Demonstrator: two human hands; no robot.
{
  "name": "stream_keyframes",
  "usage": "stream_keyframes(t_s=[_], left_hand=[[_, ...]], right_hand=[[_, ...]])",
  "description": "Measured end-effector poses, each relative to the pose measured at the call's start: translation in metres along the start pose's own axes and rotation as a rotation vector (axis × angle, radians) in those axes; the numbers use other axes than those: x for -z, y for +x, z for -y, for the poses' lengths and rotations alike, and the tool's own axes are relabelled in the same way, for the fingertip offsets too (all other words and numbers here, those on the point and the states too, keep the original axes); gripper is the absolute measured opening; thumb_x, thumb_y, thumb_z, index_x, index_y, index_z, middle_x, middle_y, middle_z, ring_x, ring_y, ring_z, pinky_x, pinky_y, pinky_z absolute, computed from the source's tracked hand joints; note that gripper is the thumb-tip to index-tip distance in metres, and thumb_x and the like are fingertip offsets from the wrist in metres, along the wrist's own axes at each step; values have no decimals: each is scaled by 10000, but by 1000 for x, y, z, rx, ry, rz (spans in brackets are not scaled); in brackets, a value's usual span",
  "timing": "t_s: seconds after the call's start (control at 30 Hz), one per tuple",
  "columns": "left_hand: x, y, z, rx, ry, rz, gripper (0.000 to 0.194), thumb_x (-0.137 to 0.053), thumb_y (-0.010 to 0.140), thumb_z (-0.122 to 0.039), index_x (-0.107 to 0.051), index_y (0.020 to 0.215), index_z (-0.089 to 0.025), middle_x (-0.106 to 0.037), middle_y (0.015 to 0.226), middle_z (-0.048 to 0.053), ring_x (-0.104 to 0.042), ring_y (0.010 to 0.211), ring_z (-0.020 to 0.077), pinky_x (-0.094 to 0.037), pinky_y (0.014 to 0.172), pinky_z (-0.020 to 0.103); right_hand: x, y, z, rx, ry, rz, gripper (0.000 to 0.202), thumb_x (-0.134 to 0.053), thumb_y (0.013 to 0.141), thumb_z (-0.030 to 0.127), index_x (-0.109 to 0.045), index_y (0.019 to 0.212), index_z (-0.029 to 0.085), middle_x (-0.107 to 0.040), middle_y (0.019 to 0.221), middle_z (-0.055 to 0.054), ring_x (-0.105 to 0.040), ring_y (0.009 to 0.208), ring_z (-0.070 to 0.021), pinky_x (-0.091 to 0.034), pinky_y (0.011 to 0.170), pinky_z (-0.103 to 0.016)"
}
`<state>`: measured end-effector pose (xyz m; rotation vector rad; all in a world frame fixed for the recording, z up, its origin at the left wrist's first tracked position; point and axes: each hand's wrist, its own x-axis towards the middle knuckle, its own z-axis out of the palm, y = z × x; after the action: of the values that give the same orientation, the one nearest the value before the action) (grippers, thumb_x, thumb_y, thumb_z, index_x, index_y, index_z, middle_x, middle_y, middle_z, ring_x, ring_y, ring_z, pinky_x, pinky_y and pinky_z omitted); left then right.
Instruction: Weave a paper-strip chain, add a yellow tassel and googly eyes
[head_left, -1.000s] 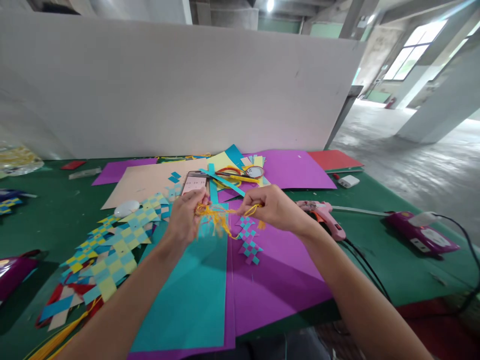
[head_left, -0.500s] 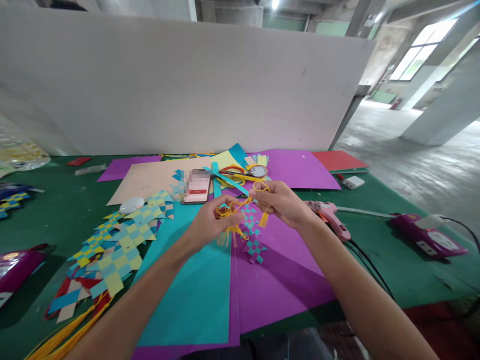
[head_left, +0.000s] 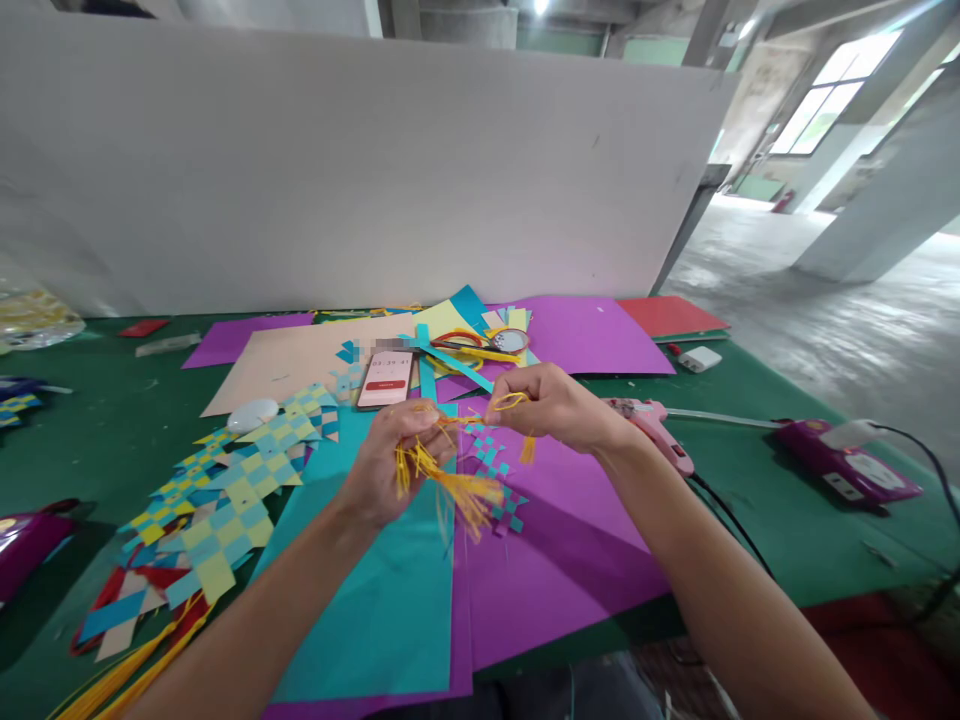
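Observation:
My left hand (head_left: pixel 401 455) is closed around a bunch of yellow tassels (head_left: pixel 469 492), whose fringes hang out below its fingers. A yellow cord runs from it to my right hand (head_left: pixel 551 408), which pinches the cord between thumb and fingertips. A loop stands up over the right fingers, and one small tassel (head_left: pixel 529 449) dangles beneath them. Under the hands, a woven purple and turquoise paper piece (head_left: pixel 491 462) lies on a purple sheet (head_left: pixel 570 570). A turquoise sheet (head_left: pixel 375 600) lies beneath my left forearm.
Woven yellow and blue paper pieces (head_left: pixel 232 500) are heaped at left, with long yellow tassels (head_left: pixel 139 665) in front. Behind the hands lie a phone (head_left: pixel 387 380), scissors (head_left: pixel 461 345) and a tape roll (head_left: pixel 510 341). A pink glue gun (head_left: pixel 664 435) and a purple power strip (head_left: pixel 847 460) are at right.
My left hand has turned and closed more around the tassels, whose fringes now hang out toward the right. The cord between the hands looks stretched straighter. The view has shifted slightly.

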<state>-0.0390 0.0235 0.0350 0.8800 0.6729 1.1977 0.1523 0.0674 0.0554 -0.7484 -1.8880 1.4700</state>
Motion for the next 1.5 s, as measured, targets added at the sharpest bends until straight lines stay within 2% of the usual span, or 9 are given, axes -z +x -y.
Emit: stream_keyframes(t_s=[0.1, 0.23, 0.43, 0.53, 0.7, 0.9, 1.1, 1.33, 1.5], left_hand=[[19, -1, -27, -93, -73, -107, 326, -575, 672, -173, -307, 487, -177, -237, 444, -77, -232, 390, 45, -261, 394, 192], [56, 6, -59, -425, -202, -275, 374, -484, 829, -175, -327, 490, -159, -328, 461, -63, -361, 445, 32, -354, 493, 158], [53, 27, -20, -134, 490, -155, 242, -640, 804, -401, -661, 798, -161, -589, 673, -1, -522, 607, 114, -455, 606, 229], [46, 45, -9, -167, 818, -50, 320, -571, 844, -454, -694, 859, -159, -658, 885, 65, -600, 860, 204, -493, 764, 297], [31, 91, -10, -296, 1452, -37, 441, -536, 863, -334, -571, 1243, -112, -493, 1362, 180, -400, 1310, 307, -301, 1084, 410], [9, 99, -3, -343, 1935, -167, 480, -333, 935, -148, -388, 1410, -107, -666, 981, 201, -648, 942, 306, -450, 817, 374], [9, 113, -8, -330, 2057, -258, 358, -490, 912, -330, -568, 1199, -130, -684, 811, 163, -659, 821, 324, -436, 733, 357], [1, 136, -14, -304, 1924, -93, 665, -585, 861, -345, -327, 1430, -117, -691, 874, 144, -636, 865, 289, -426, 736, 306], [-5, 124, -13, -479, 1856, -75, 491, -517, 902, -345, -487, 1333, -112, -602, 1218, 197, -505, 1164, 319, -359, 966, 395]], right_hand=[[29, -13, -3, 11, 0, -85, 228, -722, 710, 332, -586, 669, 154, -374, 479, 89, -275, 423, -38, -189, 391, -202], [61, -28, -10, 35, 198, -548, 255, -723, 718, 350, -533, 655, 192, -209, 416, 130, -144, 361, -30, -100, 368, -215], [30, -8, -16, -68, 303, -326, 308, -661, 803, 447, -551, 731, 168, -259, 484, 102, -212, 424, -39, -151, 427, -228], [19, -4, -19, -115, 356, -295, 353, -608, 831, 491, -604, 837, 138, -349, 510, 75, -300, 457, -55, -206, 450, -229], [19, -5, -25, -125, 392, -279, 374, -570, 860, 477, -644, 928, 117, -387, 532, 61, -335, 478, -60, -221, 461, -226], [18, -7, -24, -110, 361, -219, 377, -529, 897, 446, -670, 1031, 123, -300, 566, 71, -308, 485, -58, -209, 453, -220], [19, -7, -22, -109, 367, -218, 355, -551, 888, 430, -674, 1036, 131, -290, 584, 68, -277, 490, -61, -198, 448, -226], [24, -6, -23, -114, 369, -274, 369, -568, 866, 444, -666, 1017, 121, -290, 537, 81, -267, 476, -63, -192, 458, -227], [26, -6, -27, -103, 369, -275, 355, -582, 859, 433, -670, 1005, 122, -283, 535, 80, -270, 488, -63, -189, 466, -225]])
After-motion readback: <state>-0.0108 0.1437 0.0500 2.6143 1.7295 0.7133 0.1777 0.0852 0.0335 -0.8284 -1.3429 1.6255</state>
